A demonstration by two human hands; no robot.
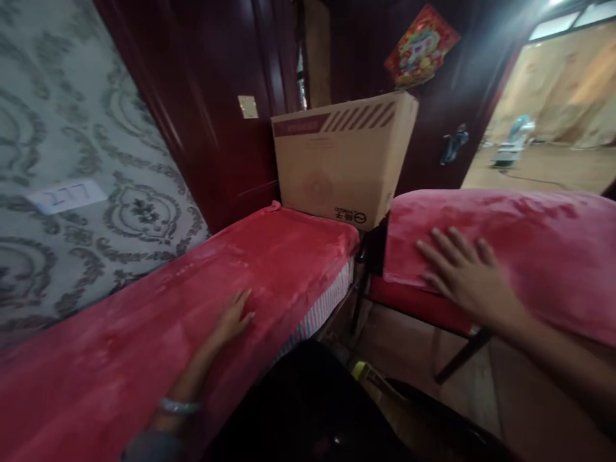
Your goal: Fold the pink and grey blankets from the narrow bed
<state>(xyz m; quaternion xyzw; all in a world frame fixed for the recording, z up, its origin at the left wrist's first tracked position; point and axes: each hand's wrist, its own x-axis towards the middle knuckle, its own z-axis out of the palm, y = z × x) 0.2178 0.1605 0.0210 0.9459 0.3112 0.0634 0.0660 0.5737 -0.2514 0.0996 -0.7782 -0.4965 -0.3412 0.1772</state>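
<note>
On the left, a pink plush cover (289, 247) is spread over a long, low bed-like surface, with a striped cloth (320, 314) showing beneath its edge. My left hand (234, 317) rests on this cover, fingers stretched out and holding nothing; a bracelet (179, 407) circles that wrist. To the right, a second pink plush piece (539, 250) lies over a chair with a red seat (418, 301). My right hand (469, 276) is at its front face with the fingers spread, and nothing is gripped. Whether its palm presses the fabric I cannot tell.
A large cardboard box (337, 167) stands at the far end, before a dark red door (212, 96). Patterned wallpaper (139, 212) with a paper marked 277 (67, 196) runs along the left. A yellow-capped bottle (375, 378) is low in front. A fan (514, 141) stands in the room beyond.
</note>
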